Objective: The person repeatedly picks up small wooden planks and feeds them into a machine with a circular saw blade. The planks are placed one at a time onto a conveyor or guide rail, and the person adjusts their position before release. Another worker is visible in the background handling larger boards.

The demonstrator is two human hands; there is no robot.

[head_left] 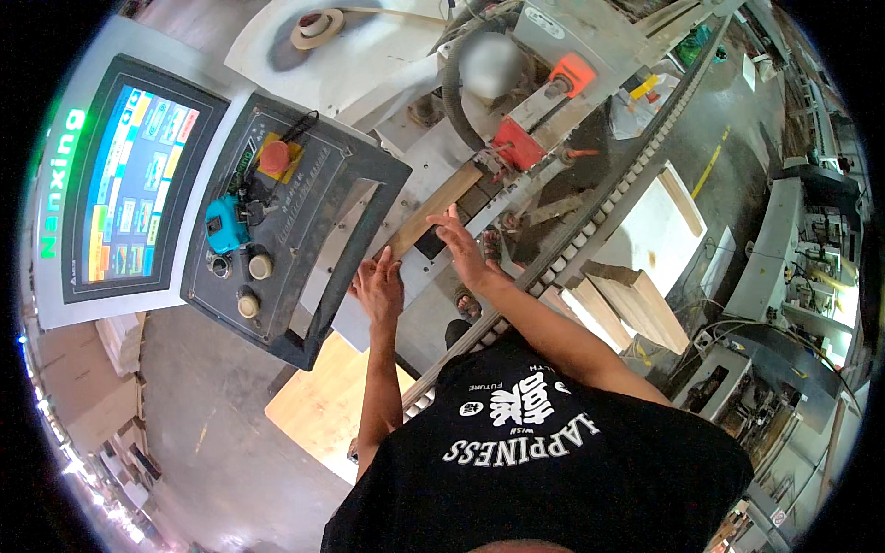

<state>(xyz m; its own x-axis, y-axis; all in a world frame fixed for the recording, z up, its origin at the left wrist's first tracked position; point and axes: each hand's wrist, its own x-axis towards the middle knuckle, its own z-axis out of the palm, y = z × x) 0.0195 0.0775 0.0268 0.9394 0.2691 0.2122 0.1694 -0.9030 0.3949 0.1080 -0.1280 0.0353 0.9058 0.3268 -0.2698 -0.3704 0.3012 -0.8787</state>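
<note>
A big gray machine [590, 55] fills the top, and a long rail with white rollers [613, 198] runs slanting past its near side. On the left is a dark box with knobs [313, 184], next to a bright screen [138, 189]. The thin wood strip [438, 205] lies flat on the machine's table, between the box and the rail. Its long way goes on a slant, from low on the left up to the right, and its far end points at a red block [518, 143] (just beside it). The right hand [466, 253] has its fingers spread, with the tips at the strip's edge near the middle. The left hand [379, 288] has bent fingers at the strip's near end; I cannot tell if they pinch it.
</note>
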